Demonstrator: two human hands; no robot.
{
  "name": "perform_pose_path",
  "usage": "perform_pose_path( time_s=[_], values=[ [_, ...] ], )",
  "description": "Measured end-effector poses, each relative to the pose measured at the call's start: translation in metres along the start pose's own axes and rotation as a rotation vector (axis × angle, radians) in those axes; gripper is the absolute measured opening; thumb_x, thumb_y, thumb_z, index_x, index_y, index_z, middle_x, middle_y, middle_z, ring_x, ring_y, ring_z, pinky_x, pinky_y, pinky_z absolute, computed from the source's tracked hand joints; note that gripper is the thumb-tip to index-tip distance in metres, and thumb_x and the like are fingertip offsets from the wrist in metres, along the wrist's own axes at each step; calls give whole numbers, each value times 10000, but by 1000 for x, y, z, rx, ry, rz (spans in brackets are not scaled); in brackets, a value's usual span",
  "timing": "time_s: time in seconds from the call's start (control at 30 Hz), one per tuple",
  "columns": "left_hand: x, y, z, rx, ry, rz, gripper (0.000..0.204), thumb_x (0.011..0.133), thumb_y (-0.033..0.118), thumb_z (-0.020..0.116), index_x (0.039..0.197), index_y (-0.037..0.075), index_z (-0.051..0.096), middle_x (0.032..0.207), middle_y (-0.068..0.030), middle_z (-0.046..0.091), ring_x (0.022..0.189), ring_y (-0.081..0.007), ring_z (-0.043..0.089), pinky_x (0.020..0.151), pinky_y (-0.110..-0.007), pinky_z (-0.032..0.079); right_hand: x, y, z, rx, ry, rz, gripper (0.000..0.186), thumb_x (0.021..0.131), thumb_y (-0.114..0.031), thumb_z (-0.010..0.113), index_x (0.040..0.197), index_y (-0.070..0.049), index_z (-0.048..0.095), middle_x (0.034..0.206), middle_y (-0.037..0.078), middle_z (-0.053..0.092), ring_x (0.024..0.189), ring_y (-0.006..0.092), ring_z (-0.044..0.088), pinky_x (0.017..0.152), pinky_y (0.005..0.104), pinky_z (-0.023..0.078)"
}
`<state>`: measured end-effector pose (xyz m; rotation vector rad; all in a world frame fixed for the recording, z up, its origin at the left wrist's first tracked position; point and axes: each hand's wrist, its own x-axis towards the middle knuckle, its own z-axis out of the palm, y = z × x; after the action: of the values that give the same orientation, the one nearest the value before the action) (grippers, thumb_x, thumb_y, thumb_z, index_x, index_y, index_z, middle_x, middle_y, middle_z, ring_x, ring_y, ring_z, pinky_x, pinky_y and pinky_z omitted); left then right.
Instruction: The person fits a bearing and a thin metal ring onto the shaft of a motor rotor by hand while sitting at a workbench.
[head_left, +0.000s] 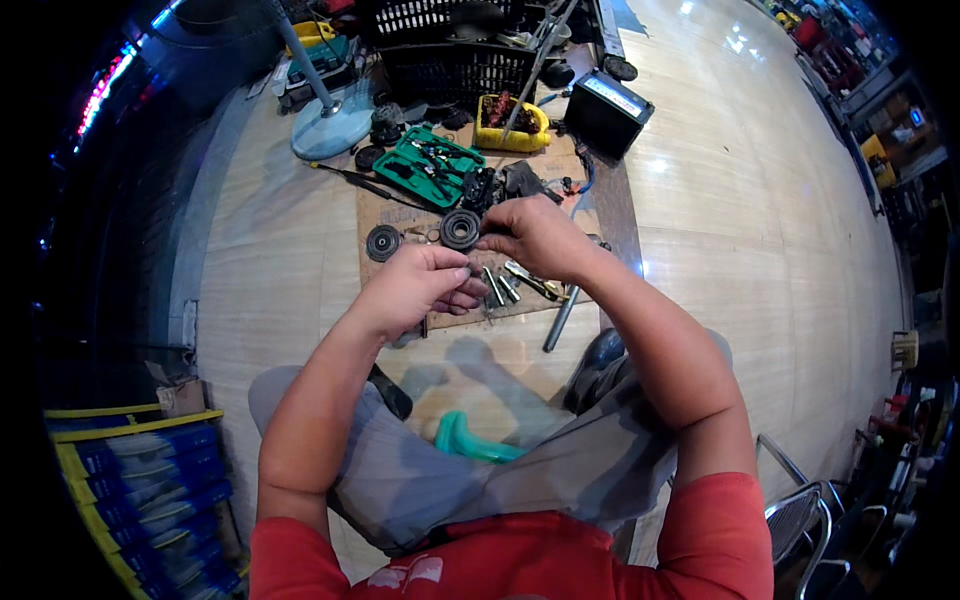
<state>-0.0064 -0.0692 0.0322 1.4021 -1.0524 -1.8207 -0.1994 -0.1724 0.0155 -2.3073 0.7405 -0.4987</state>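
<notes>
The person in the red shirt sits bent over a sheet of cardboard (378, 212) laid on the pale floor (740, 260), both hands out over the middle of it. The thing they are busy with, a thick black ring (461, 229), is near the cardboard's centre, a little toward its left edge; I can't tell whether it is lifted or lying flat. The right hand (540, 236) comes in from the right, its thumb and forefinger close together at the ring's right side, though whether they pinch it I can't make out. The left hand (417, 284) is just on the near side of the ring, fingers bent and thumb close to them; I can't see whether anything is between them.

A second black wheel (383, 242) lies by the cardboard's left edge. Small metal sockets (500, 287) lie toward the near edge, and a metal tube (562, 320) pokes out past the near right corner. Toward the far edge there's an open green toolbox (440, 190), then a yellow tub (505, 140) of dark reddish parts, with a black battery (606, 115) by the far right corner.
</notes>
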Motion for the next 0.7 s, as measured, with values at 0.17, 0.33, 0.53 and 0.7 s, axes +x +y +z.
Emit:
perform_pose_path(
  time_s=[0.17, 0.33, 0.53, 0.7],
  values=[
    [12, -11, 4, 0, 147, -20, 236, 979, 109, 481, 1142, -17, 597, 1008, -97, 693, 832, -146, 662, 758, -289, 551, -4, -17, -4, -97, 25, 26, 174, 838, -186, 688, 903, -24, 685, 810, 186, 662, 774, 359, 650, 674, 414, 501],
    [18, -12, 8, -186, 285, 84, 259, 991, 84, 446, 1190, -14, 580, 1047, -106, 675, 881, -146, 647, 783, -282, 535, -11, -20, 12, 111, 89, 38, 174, 864, -161, 631, 952, -17, 674, 828, 202, 657, 780, 374, 648, 690, 404, 510],
    [24, -12, 6, -592, 248, 369, 268, 1010, 90, 422, 1236, -9, 526, 1128, -151, 639, 1025, -229, 633, 926, -358, 518, -19, -33, 25, 293, 113, 166, 201, 867, -162, 619, 968, 6, 661, 837, 251, 641, 807, 416, 636, 715, 445, 508],
    [25, -13, 2, -686, 266, 449, 224, 1009, 99, 442, 1190, 5, 535, 1127, -171, 630, 1040, -258, 628, 946, -418, 517, -17, -31, 29, 348, 60, 249, 202, 860, -170, 638, 965, 0, 665, 813, 248, 637, 791, 404, 638, 714, 424, 508]
  ],
)
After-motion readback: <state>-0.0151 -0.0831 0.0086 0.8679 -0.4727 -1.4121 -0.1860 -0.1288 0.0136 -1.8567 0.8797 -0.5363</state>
